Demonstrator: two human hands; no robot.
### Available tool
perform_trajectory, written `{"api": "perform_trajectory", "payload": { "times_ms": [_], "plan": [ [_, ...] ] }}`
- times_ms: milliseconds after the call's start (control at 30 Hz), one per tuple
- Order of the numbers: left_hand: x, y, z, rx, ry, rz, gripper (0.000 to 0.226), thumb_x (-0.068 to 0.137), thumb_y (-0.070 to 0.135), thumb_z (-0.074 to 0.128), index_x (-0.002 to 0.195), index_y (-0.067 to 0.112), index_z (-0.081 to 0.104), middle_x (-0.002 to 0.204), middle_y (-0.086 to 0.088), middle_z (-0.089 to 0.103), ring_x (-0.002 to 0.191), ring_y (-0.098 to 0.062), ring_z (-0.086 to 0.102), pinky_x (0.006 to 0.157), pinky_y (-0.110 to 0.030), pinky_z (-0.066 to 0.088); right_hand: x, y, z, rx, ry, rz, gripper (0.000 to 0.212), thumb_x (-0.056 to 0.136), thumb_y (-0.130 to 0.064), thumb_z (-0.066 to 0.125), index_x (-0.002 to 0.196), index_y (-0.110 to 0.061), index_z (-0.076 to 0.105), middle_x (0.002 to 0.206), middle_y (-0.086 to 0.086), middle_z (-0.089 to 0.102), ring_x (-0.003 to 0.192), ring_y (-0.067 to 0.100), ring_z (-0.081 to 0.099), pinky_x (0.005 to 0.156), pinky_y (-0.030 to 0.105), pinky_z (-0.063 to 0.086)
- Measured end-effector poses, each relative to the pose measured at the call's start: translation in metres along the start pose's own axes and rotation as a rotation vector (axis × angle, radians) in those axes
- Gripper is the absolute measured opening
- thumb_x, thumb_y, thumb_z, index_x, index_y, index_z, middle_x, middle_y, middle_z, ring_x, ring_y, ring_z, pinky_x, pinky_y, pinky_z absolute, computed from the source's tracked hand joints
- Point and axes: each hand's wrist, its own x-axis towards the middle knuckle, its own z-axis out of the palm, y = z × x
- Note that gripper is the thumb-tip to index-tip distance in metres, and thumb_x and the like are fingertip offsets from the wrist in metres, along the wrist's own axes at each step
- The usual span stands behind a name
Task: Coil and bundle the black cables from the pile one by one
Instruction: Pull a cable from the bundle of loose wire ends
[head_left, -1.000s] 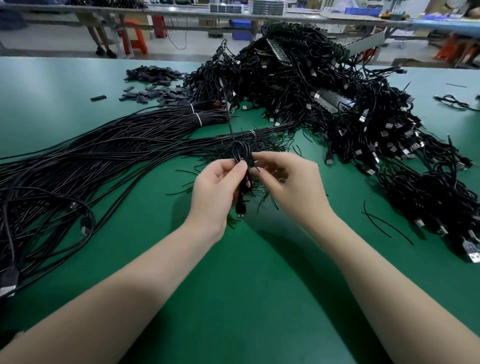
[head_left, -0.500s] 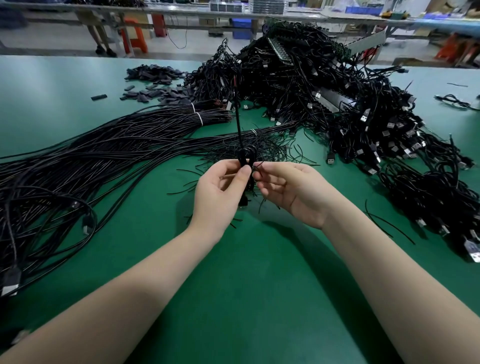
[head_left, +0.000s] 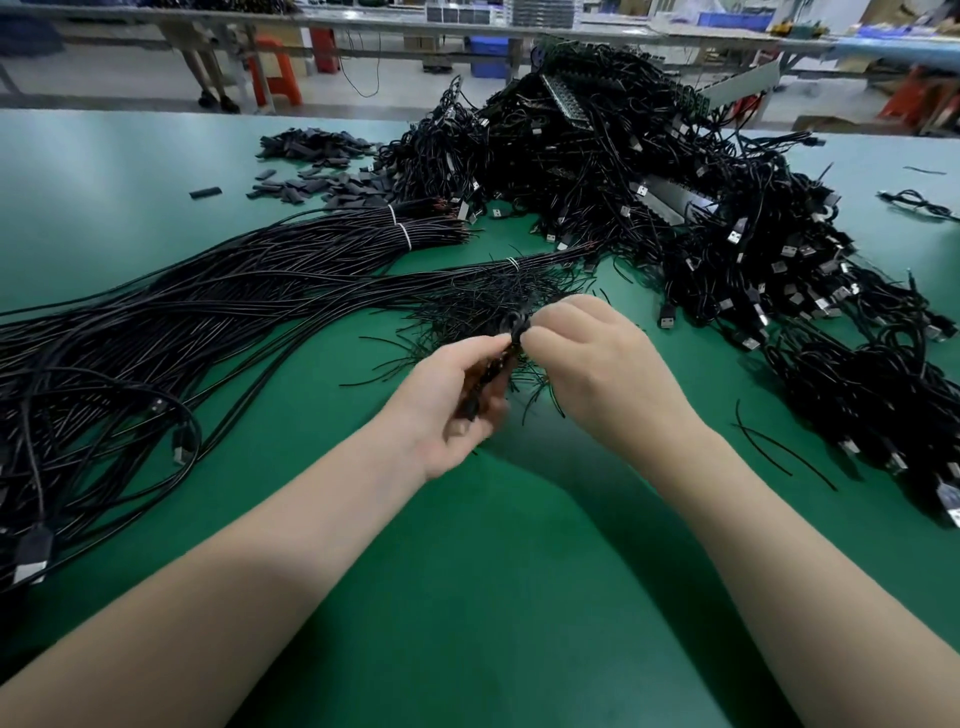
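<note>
Coiled black cable (head_left: 511, 338) held just above the green bench (head_left: 493, 597), left hand (head_left: 449, 410) curled round its lower loops, right hand (head_left: 592, 364) pinching the top. Light, limp, springy; likely to uncoil unless gripped at the waist, near the wire ties (head_left: 493, 296).

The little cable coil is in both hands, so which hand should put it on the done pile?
Probably the right hand. The tangled pile of coiled cables lies on its side of the table, while the left hand, which also grips the small coil, has only long straight cables beside it.
</note>
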Motion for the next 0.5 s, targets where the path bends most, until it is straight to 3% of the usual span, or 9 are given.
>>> {"api": "perform_trajectory", "payload": {
  "times_ms": [67,167,267,400,500],
  "plan": [
    [0.002,0.0,-0.001,-0.08,0.03,-0.019,0.023,0.088,0.018,0.066,0.065,0.017,0.069,0.062,0.004,0.063,0.047,-0.005,0.052,0.043,-0.017,0.04,-0.003,-0.003,0.004,0.038,0.01,0.074,0.016,0.08,0.013,0.055,0.078,0.001,0.066,0.078,0.013,0.065,0.071,0.032,0.059,0.064,0.037,0.051],
    [0.006,-0.009,-0.006,0.173,0.13,0.394,0.007,0.09,0.015,0.067,0.084,0.017,0.069,0.068,0.008,0.067,0.064,-0.008,0.06,0.06,-0.02,0.049,0.0,-0.011,0.005,0.568,-0.041,0.69,0.008,0.089,-0.011,0.067,0.094,-0.012,0.073,0.082,-0.001,0.071,0.076,0.014,0.065,0.072,0.027,0.053],
    [0.01,-0.017,-0.012,0.336,0.145,0.635,0.011,0.089,0.015,0.069,0.09,0.026,0.069,0.078,0.015,0.071,0.075,0.0,0.064,0.073,-0.016,0.05,0.004,-0.012,0.004,1.169,-0.107,1.201,0.013,0.088,-0.028,0.069,0.086,-0.016,0.073,0.073,-0.003,0.073,0.064,0.008,0.065,0.063,0.021,0.054],
    [0.007,-0.02,-0.012,0.376,0.076,0.674,0.016,0.084,0.027,0.068,0.086,0.042,0.072,0.084,0.016,0.073,0.078,0.0,0.066,0.072,-0.015,0.051,0.002,-0.009,0.0,1.33,-0.147,1.384,0.016,0.084,-0.028,0.072,0.082,-0.011,0.07,0.07,-0.001,0.072,0.06,0.008,0.066,0.056,0.017,0.053],
    [0.007,-0.02,-0.012,0.351,0.053,0.669,0.014,0.084,0.024,0.069,0.087,0.036,0.074,0.089,0.01,0.075,0.084,-0.005,0.069,0.076,-0.019,0.053,0.004,-0.011,0.0,1.475,-0.146,1.394,0.015,0.085,-0.023,0.071,0.08,-0.009,0.069,0.07,0.001,0.07,0.058,0.009,0.063,0.057,0.018,0.054]
  ]
}}
